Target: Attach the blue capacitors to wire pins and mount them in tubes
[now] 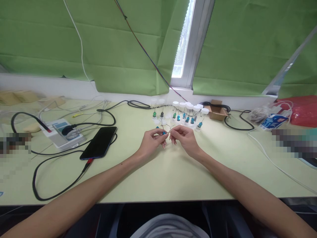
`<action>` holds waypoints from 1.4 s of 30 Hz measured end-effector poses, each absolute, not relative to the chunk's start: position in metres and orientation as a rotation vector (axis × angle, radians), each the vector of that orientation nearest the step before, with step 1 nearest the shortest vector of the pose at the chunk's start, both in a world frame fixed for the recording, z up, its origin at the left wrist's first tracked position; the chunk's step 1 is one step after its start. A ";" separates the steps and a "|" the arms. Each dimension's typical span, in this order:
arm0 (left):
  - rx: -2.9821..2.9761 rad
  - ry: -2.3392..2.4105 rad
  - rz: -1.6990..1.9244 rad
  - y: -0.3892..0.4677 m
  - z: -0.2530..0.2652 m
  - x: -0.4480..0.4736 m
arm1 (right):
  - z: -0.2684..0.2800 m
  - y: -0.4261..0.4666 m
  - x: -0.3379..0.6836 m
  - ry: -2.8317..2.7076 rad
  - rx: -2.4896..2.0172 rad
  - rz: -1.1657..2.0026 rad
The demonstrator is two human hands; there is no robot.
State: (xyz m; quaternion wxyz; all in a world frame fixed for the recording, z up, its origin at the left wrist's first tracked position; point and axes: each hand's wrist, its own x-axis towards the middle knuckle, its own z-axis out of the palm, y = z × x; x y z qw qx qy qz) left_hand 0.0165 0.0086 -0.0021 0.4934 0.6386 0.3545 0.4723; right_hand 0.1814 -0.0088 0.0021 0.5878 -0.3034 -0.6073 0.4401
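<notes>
Over the middle of the table my left hand (pixel 151 142) is closed in a pinch on a small blue piece (pixel 163 133) with a thin dark stem rising from it. My right hand (pixel 184 138) meets it fingertip to fingertip, its thumb and forefinger pressed together at the same spot. Whatever the right fingers grip is too small to make out. Just beyond the hands stand several clear vials (pixel 199 124) with white caps, holding small blue or green pieces on thin stems. Another small blue piece (pixel 157 127) shows behind the left fingers.
A black phone (pixel 99 143) with a cable lies on the left, near a white power strip (pixel 61 134). At the back right are an open cardboard box (pixel 218 113), a blue-and-white packet (pixel 273 122) and a red bag (pixel 304 110). Cables cross both sides of the table.
</notes>
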 end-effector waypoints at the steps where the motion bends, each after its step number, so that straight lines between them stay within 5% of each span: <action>1: 1.570 0.868 1.147 0.008 -0.002 0.016 | 0.002 -0.009 0.182 -1.408 -0.721 1.022; 22: 1.566 0.889 1.162 0.009 -0.003 0.017 | -0.002 -0.007 0.179 -1.295 -0.652 1.189; 36: 1.630 0.912 1.195 0.006 -0.002 0.016 | -0.002 -0.012 0.182 -1.485 -0.900 0.705; 42: 1.736 0.937 1.296 0.010 -0.007 0.016 | -0.001 -0.011 0.181 -1.405 -0.933 0.953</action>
